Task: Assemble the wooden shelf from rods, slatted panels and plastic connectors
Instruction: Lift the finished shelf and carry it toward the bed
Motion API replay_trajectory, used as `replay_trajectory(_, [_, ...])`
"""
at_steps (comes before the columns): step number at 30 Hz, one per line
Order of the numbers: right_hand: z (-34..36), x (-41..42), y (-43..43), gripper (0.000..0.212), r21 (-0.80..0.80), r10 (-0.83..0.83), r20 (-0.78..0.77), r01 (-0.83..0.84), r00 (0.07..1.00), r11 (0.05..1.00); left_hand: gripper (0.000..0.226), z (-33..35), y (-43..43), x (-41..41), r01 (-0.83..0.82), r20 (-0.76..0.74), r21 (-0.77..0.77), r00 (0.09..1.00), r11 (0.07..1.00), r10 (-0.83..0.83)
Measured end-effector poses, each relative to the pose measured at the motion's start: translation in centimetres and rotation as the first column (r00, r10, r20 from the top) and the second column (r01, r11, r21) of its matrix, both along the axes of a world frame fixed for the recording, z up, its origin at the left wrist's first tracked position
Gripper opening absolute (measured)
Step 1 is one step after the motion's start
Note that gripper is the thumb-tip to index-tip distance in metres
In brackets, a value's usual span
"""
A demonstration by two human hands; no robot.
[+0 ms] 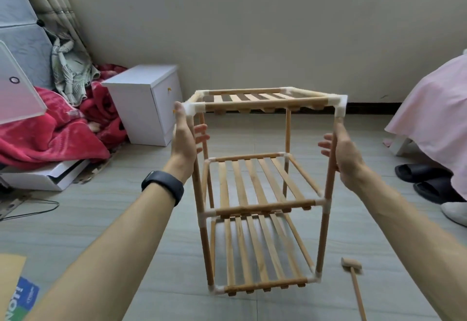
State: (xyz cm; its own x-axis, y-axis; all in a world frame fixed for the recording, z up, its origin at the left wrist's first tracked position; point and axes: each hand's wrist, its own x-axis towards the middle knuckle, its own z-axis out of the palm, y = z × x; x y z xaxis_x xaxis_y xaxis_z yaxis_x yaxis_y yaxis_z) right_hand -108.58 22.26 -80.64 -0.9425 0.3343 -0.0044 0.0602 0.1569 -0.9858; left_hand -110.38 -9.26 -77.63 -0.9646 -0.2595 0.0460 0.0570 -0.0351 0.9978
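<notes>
My left grip (pixel 185 141) curls round the front-left rod (pixel 197 189), right grip (pixel 341 156) round the front-right rod (pixel 328 194); the shelf (pixel 265 205) looks complete, so next I'd check it stands square.

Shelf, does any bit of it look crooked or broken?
Nothing stands out: the wooden shelf shows three slatted panels seated in their connectors, while the left hand and right hand grip its front rods.

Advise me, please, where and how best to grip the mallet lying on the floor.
Take the mallet by its handle, coming from above: it lies flat on the floor, slim and bare, with its blocky end farthest away.
</notes>
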Motion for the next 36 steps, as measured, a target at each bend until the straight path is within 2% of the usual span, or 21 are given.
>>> replay_trajectory(2, [2.5, 0.2, 0.2, 0.086, -0.129, -0.039, -0.054, 0.031, 0.998, 0.991, 0.091, 2.2, 0.0, 0.5, -0.008, 0.041, 0.062, 0.999, 0.998, 0.006])
replay_trajectory(3, [3.6, 0.4, 0.4, 0.084, -0.171, -0.038, -0.063, 0.026, 0.997, 0.985, 0.088, 3.0, 0.0, 0.9, -0.019, 0.064, 0.072, 0.998, 0.997, 0.014])
replay_trajectory(5, [4.8, 0.6, 0.5, 0.072, -0.195, -0.038, -0.048, 0.028, 0.998, 0.98, 0.064, 3.7, 0.1, 1.5, -0.034, 0.098, 0.045, 0.995, 0.998, 0.029])
replay_trajectory(8, [4.6, 0.2, 0.5, 0.035, -0.197, -0.13, -0.065, 0.115, 0.989, 0.974, 0.027, 3.7, -0.5, 1.0, -0.035, 0.115, 0.058, 0.993, 0.998, 0.029])
replay_trajectory(10, [4.2, 0.0, 0.2, 0.022, -0.225, -0.137, -0.095, 0.113, 0.986, 0.968, 0.018, 3.3, -1.3, 0.4, 0.0, 0.095, 0.104, 0.995, 0.995, -0.009])
replay_trajectory(13, [3.1, -0.6, 0.0, 0.023, -0.23, -0.104, -0.104, 0.077, 0.989, 0.97, 0.018, 2.2, -2.0, -0.9, 0.042, 0.108, 0.078, 0.993, 0.996, -0.05])
replay_trajectory(17, [2.2, -3.7, 0.0, 0.018, -0.096, 0.001, 0.019, 0.001, 1.0, 0.995, 0.015, 1.3, -2.4, -5.1, 0.03, 0.249, -0.143, 0.968, 0.989, 0.007])
replay_trajectory(20, [3.2, -8.2, 0.3, 0.03, -0.066, 0.088, 0.126, -0.08, 0.988, 0.995, 0.03, 1.8, -2.9, -10.0, 0.022, 0.318, -0.217, 0.947, 0.976, 0.049])
replay_trajectory(21, [3.7, -10.2, 0.3, 0.032, -0.017, 0.088, 0.163, -0.086, 0.983, 0.996, 0.037, 2.2, -3.1, -12.1, 0.043, 0.327, -0.291, 0.943, 0.956, 0.058])
replay_trajectory(23, [4.3, -14.4, 0.4, 0.032, 0.174, 0.034, 0.212, -0.072, 0.977, 0.982, 0.049, 3.1, -3.7, -16.3, 0.106, 0.334, -0.537, 0.938, 0.837, 0.096])
replay_trajectory(25, [4.6, -17.6, 0.0, 0.028, 0.381, -0.036, 0.222, -0.053, 0.974, 0.923, 0.055, 3.9, -4.1, -19.8, 0.159, 0.342, -0.689, 0.931, 0.707, 0.124])
replay_trajectory(28, [5.3, -19.7, -0.8, 0.025, 0.491, -0.082, 0.254, -0.056, 0.964, 0.869, 0.06, 4.4, -4.0, -21.9, 0.236, 0.418, -0.746, 0.893, 0.622, 0.163])
replay_trajectory(31, [6.9, -19.4, -0.9, 0.028, 0.516, -0.088, 0.284, -0.075, 0.955, 0.853, 0.06, 5.2, -3.3, -21.2, 0.193, 0.386, -0.786, 0.895, 0.587, 0.223])
replay_trajectory(34, [11.0, -18.4, -0.3, 0.031, 0.545, -0.111, 0.308, -0.08, 0.945, 0.834, 0.057, 9.4, -2.1, -20.3, 0.151, 0.351, -0.802, 0.901, 0.577, 0.253])
replay_trajectory(36, [15.9, -17.9, 0.6, 0.031, 0.563, -0.13, 0.312, -0.073, 0.941, 0.823, 0.056, 14.7, -1.1, -20.4, 0.17, 0.362, -0.793, 0.904, 0.585, 0.228])
